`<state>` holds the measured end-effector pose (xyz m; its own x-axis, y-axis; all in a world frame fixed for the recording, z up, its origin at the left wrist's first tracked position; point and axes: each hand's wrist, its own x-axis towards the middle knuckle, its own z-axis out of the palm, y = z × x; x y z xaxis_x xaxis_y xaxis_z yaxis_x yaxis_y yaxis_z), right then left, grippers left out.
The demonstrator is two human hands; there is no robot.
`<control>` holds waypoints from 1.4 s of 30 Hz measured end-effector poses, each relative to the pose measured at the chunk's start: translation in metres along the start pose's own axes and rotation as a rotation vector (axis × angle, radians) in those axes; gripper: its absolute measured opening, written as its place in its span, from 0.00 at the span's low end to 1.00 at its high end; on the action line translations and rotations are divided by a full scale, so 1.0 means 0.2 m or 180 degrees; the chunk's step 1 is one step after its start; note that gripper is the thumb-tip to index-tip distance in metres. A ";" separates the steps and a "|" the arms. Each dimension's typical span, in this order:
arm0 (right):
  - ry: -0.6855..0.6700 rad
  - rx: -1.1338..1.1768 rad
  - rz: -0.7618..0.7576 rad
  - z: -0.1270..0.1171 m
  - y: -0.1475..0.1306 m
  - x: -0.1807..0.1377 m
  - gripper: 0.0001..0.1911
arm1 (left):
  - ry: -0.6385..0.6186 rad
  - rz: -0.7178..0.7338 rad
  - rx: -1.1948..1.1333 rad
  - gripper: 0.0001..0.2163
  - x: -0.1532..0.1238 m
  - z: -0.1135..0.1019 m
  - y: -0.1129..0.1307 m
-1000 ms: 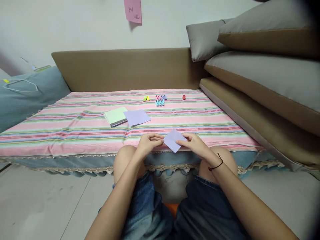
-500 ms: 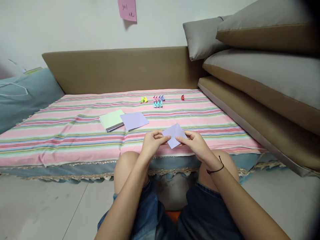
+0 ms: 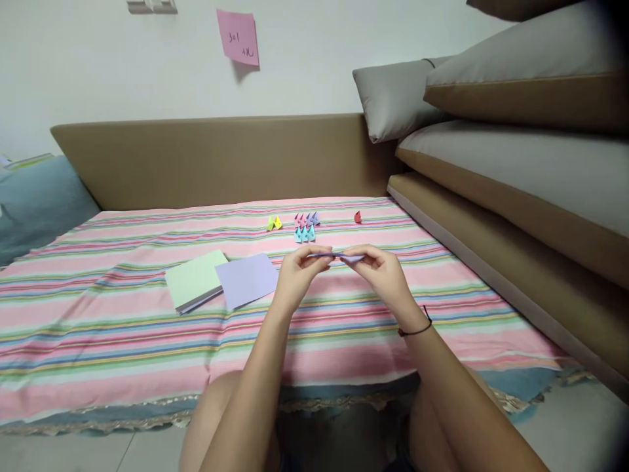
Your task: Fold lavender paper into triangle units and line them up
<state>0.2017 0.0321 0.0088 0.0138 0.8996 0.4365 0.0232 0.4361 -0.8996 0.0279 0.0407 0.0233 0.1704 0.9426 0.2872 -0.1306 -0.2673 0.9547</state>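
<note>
Purple paper (image 3: 352, 259), centre of frame, nearly edge-on, long axis left-to-right between left hand (image 3: 301, 270) and right hand (image 3: 383, 270), both pinching it.

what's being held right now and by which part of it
A piece of purple paper, seen nearly edge-on: the left hand pinches its left side, the right hand its right side.

A piece of lavender paper (image 3: 353, 258), seen almost edge-on as a thin, roughly level strip; its right part shows a paler sliver of surface, its middle a darker edge; it is held between left hand (image 3: 305, 267) and right hand (image 3: 379, 270), fingers partly hiding it
</note>
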 end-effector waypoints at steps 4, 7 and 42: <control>-0.0014 -0.0180 -0.0514 -0.02 0.03 -0.06 0.08 | -0.0371 0.0111 0.0257 0.07 -0.07 -0.04 -0.02; -0.0193 -0.0794 -0.0883 -0.04 0.00 -0.12 0.12 | -0.0329 -0.0096 0.0227 0.06 -0.11 -0.04 -0.02; -0.0493 -0.0194 0.0032 -0.06 -0.07 -0.19 0.06 | -0.0163 0.0268 0.1271 0.01 -0.22 0.03 0.01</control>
<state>0.2127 -0.0087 0.0043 -0.1397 0.8987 0.4157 0.0845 0.4291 -0.8993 0.0254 -0.0029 0.0130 0.2249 0.9057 0.3594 0.2416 -0.4091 0.8799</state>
